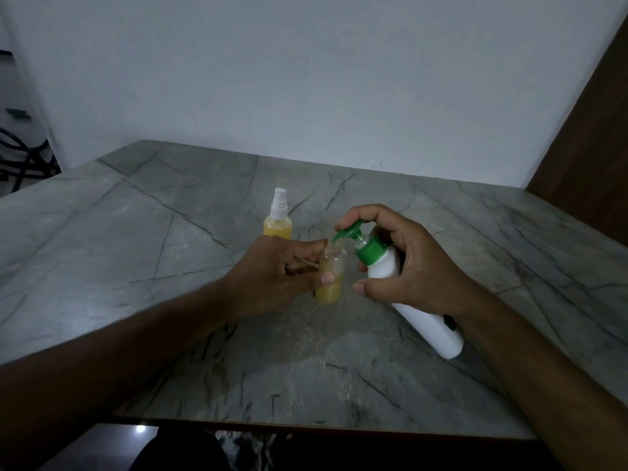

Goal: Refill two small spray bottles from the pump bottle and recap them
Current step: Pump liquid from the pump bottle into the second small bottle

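Grey marble tabletop, white wall behind. Left hand steadies the uncapped small bottle, fingers pinching its sides; bottle upright, roughly half full of yellow liquid. Right hand grips the white pump bottle, tilted, long axis pointing up-left, forefinger on the green pump head. Spout sits directly over the open neck. Second spray bottle stands capped behind.

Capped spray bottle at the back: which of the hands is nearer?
Left. The left hand sits just in front of the capped spray bottle, overlapping its base in view; the right hand is off to its right, gripping the pump bottle.
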